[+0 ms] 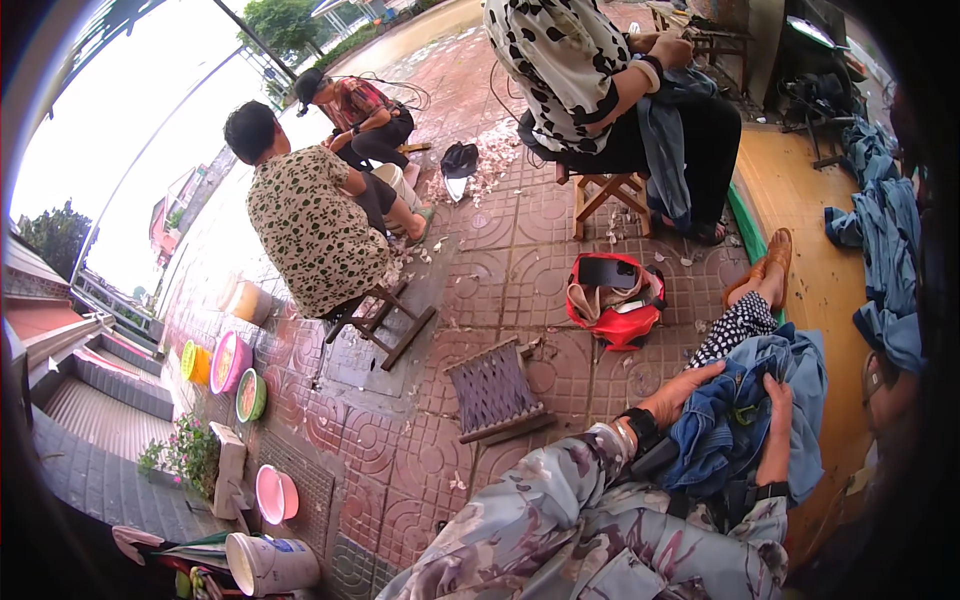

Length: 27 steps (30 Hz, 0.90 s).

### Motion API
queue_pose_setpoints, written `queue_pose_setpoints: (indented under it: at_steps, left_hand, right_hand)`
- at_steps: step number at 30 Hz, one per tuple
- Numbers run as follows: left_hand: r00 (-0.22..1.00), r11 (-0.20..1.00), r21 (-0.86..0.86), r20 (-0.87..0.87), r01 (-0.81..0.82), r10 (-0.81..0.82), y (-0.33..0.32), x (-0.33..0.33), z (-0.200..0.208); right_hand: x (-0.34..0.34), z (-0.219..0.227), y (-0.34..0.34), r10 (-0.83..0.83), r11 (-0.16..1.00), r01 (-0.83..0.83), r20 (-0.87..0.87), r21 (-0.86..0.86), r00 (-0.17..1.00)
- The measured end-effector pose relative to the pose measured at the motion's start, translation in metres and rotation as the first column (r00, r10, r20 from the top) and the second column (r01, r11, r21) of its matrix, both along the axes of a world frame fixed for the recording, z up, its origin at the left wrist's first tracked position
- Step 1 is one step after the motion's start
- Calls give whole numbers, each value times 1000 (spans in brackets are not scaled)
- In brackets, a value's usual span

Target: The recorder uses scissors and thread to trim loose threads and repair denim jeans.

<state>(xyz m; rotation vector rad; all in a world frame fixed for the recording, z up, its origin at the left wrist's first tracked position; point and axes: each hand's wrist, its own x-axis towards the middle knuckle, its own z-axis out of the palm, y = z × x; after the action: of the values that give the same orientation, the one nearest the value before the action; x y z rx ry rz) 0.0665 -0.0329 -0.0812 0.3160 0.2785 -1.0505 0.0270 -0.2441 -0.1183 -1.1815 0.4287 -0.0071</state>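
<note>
A blue denim garment [712, 442], bunched up with darker and lighter parts, lies over my lap. My left hand [690, 388], with a black band on its wrist, grips the cloth from the left side. On the other side my right hand [777, 402] closes on the cloth, its thumb lying on top. Between the hands, a small yellowish-green spot [745, 413] shows on the denim; I cannot make out what it is. Folds of cloth hide most of my fingertips.
A red bag [625, 325] with a dark phone on top and a woven folding stool [495, 392] stand on the paving to my left. More denim [890, 255] lies at the right. A person [600, 90] sits ahead holding denim. Two others sit farther left, near basins [232, 362].
</note>
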Motion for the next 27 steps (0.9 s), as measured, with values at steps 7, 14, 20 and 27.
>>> queue_pose_setpoints:
  at_steps: [7,14,20,27]
  left_hand:
    - [1000,1000,25,13,9,-9,3,2,1]
    - [1000,1000,20,-7,19,-19,1,0,9]
    - [1000,1000,8,-21,8,-8,2,-1,8]
    - [999,1000,23,-33,5,-4,1,-2,10]
  right_hand:
    - [3,-5,-1,27,999,-27,0,41,1000]
    - [3,-35,-20,11,998,-7,46,-70,999]
    - [1,-5,0,1,1000,0,44,-8,999]
    - [1,7,5,-8,997,6,23,71,1000]
